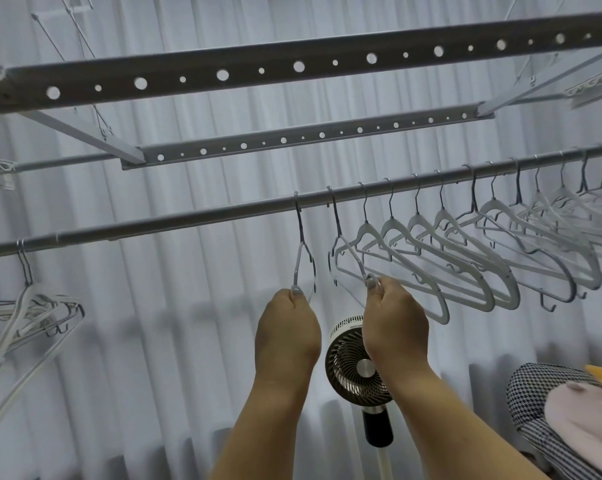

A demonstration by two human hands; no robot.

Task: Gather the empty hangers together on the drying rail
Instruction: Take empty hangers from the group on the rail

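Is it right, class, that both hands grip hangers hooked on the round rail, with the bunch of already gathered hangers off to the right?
Not quite. In the head view, the left hand and right hand each grip hangers on the rail, but the gathered bunch hangs to the left. The hangers on the right are spaced apart.

Matt metal rail point(223, 211); matt hangers point(431, 258)
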